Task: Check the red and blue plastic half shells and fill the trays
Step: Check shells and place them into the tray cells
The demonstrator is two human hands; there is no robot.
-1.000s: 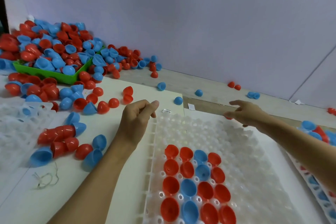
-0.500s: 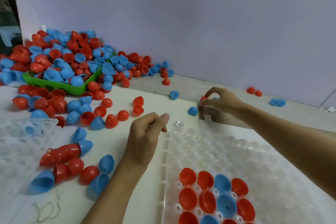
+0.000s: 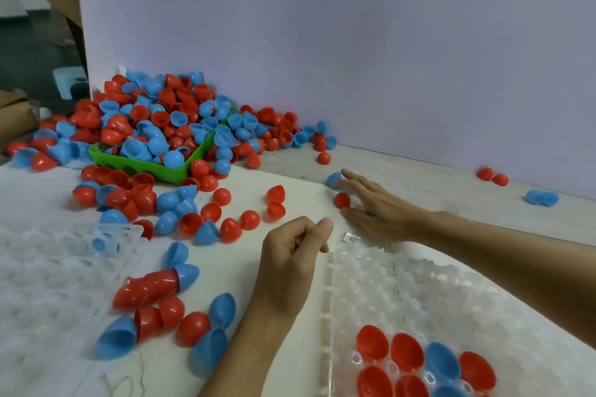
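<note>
My right hand (image 3: 382, 208) lies flat past the far corner of the clear tray (image 3: 364, 280), fingers straight and spread. A small red half shell (image 3: 341, 200) sits between its thumb and fingers, and a blue half shell (image 3: 333, 178) touches its fingertips. My left hand (image 3: 292, 263) hovers by the tray's far left corner with fingers curled and thumb against the forefinger; I see nothing in it. Red shells (image 3: 372, 343) and blue shells (image 3: 442, 361) fill the tray's near cells, open side up.
A green bin (image 3: 145, 167) heaped with red and blue shells stands at the back left, with shells spilled around it. Loose and nested shells (image 3: 151, 287) lie left of my left arm. A second clear tray (image 3: 48, 271) is at far left. A purple wall closes the back.
My right hand has swept left from the tray's far edge, pinched a red shell, and now lies open with that shell on the table. My left hand has stayed put.
</note>
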